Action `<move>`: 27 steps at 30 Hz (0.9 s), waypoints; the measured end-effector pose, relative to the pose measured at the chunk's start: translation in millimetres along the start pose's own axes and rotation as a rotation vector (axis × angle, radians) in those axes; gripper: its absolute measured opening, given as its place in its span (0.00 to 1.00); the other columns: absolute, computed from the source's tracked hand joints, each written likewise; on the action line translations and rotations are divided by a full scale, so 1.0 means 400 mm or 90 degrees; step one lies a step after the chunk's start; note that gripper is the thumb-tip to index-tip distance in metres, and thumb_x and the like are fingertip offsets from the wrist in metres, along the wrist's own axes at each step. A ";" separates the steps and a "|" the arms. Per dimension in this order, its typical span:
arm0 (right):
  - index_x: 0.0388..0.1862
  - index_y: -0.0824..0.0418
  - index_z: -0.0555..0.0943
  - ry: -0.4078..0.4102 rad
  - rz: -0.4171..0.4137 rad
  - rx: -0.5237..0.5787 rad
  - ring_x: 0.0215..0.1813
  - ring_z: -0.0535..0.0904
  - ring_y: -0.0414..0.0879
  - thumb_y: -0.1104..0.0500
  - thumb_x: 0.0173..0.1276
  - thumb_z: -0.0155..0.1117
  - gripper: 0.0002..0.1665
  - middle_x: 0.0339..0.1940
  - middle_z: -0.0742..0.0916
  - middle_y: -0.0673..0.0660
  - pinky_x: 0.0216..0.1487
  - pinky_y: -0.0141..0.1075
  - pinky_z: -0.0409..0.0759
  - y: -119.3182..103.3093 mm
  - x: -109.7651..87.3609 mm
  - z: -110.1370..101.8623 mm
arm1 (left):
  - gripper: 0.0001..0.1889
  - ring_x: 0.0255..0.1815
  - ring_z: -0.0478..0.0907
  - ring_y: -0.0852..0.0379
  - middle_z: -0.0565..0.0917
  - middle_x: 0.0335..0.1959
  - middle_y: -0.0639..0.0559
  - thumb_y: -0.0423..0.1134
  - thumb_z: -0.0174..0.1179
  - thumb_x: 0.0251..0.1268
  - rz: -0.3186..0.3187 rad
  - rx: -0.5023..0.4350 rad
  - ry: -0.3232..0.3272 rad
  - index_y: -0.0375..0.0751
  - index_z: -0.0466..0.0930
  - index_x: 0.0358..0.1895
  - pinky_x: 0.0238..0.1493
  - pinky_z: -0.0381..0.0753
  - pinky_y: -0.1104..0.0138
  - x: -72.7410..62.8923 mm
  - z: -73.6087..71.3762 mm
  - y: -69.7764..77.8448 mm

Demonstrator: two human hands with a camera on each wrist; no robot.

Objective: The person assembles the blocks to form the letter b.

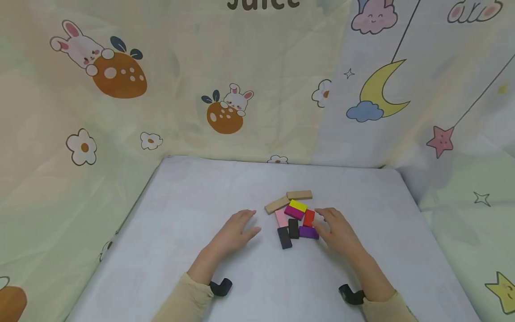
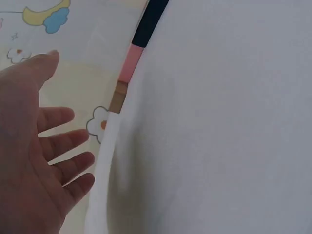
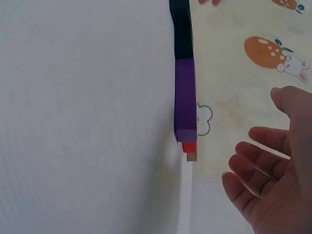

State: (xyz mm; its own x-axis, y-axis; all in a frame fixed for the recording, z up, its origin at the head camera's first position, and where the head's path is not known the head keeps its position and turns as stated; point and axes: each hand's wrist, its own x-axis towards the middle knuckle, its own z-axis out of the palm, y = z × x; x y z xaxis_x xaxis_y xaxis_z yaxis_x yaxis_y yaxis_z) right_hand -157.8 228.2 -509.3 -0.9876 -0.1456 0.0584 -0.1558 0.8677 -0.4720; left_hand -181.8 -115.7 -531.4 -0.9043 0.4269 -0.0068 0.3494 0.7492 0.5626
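Note:
A loose cluster of small rectangular blocks lies on the white table, between my two hands. It has a yellow block (image 1: 298, 205), a magenta block (image 1: 294, 213), a pink block (image 1: 281, 218), a red block (image 1: 309, 218), a purple block (image 1: 309, 232), two black blocks (image 1: 293, 228) and two plain wooden blocks (image 1: 299, 195). To the left of them my left hand (image 1: 233, 230) has its fingers spread and holds nothing. My right hand (image 1: 337, 230) is at the right side, fingers relaxed, its thumb overlapping the purple block's end in the head view. Both palms face the blocks.
White cloth covers the table (image 1: 161, 268). A printed curtain (image 1: 181, 112) with rabbits, flowers and a moon hangs behind and at the sides. Each wrist wears a black strap mount (image 1: 221, 287).

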 end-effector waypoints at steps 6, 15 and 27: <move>0.61 0.57 0.78 0.027 -0.024 0.038 0.43 0.77 0.44 0.51 0.70 0.64 0.23 0.47 0.82 0.53 0.43 0.37 0.84 -0.032 -0.017 0.025 | 0.40 0.76 0.62 0.50 0.69 0.73 0.51 0.72 0.49 0.65 0.025 -0.050 -0.014 0.53 0.64 0.74 0.77 0.63 0.53 0.003 0.048 0.015; 0.42 0.50 0.83 -0.011 -0.021 0.133 0.34 0.74 0.38 0.55 0.69 0.65 0.04 0.30 0.81 0.42 0.36 0.25 0.79 -0.089 -0.039 0.071 | 0.42 0.73 0.66 0.51 0.73 0.69 0.53 0.72 0.55 0.60 0.064 -0.001 0.008 0.52 0.66 0.73 0.75 0.65 0.52 0.017 0.107 0.041; 0.46 0.46 0.85 -0.060 -0.035 0.170 0.39 0.77 0.35 0.52 0.70 0.64 0.08 0.36 0.85 0.37 0.45 0.28 0.82 -0.105 -0.048 0.129 | 0.44 0.72 0.68 0.52 0.76 0.67 0.55 0.71 0.61 0.56 0.114 0.121 0.035 0.49 0.67 0.71 0.75 0.65 0.52 0.026 0.143 0.064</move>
State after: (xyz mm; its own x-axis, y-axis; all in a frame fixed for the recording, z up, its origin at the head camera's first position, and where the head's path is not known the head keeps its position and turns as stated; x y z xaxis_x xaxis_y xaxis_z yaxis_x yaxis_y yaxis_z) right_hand -131.6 170.0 -536.2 -0.9698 -0.2434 0.0137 -0.1862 0.7034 -0.6859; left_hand -168.2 -63.3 -564.6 -0.8339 0.5373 0.1263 0.5404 0.7482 0.3848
